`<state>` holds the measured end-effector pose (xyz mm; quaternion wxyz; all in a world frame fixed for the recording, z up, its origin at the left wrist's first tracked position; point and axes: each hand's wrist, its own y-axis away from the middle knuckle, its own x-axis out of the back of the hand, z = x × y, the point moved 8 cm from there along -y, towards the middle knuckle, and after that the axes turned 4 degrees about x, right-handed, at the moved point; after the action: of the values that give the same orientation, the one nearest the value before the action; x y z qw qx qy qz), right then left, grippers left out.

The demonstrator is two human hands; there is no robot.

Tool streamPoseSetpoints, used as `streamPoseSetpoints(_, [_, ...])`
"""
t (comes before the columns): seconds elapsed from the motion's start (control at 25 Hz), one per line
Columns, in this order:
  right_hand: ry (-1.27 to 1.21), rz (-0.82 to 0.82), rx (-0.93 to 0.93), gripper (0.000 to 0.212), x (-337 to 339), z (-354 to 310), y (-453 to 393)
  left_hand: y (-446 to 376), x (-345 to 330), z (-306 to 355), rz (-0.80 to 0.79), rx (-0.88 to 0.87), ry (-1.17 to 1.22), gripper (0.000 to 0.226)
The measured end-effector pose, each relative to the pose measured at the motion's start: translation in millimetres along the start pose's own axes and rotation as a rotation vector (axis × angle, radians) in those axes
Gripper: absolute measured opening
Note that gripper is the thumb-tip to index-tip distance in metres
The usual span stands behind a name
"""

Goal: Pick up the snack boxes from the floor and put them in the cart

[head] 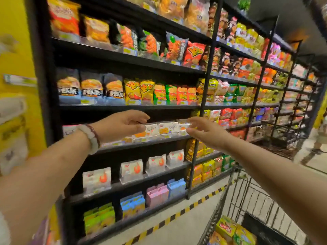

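Both my hands reach toward a row of white snack boxes with orange print on a mid-height shelf. My left hand, with bead bracelets on the wrist, has its fingers relaxed and its thumb tip by the left boxes. My right hand is stretched out flat with its fingertips at the right end of the row. Neither hand holds anything. The wire cart stands at lower right with yellow and red snack packs in it. No boxes on the floor are in view.
Tall black shelving full of chip bags and snack packs runs along the aisle. Lower shelves hold white, pink, blue and green boxes. A yellow and black striped line marks the floor edge. A person's legs show at far right.
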<state>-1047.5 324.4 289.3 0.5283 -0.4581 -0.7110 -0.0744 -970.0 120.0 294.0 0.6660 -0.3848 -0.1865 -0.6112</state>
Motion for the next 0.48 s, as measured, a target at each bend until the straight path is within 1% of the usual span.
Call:
streamPoseSetpoints(0.16, [-0.094, -0.09, 0.104, 0.042, -47.3, -65.1, 4.2, 89.6, 37.8, -20.3, 0.035, 0.129, -0.071, 0.048])
streamPoseSetpoints(0.32, [-0.182, -0.149, 0.238, 0.042, -84.5, -157.0, 9.6, 185.1, 92.5, -42.4, 0.15, 0.254, -0.049, 0.029])
streamPoseSetpoints(0.48, [-0.283, -0.2, 0.377, 0.041, -129.9, -265.8, 24.5, 292.3, 154.5, -57.0, 0.267, 0.377, -0.138, 0.031])
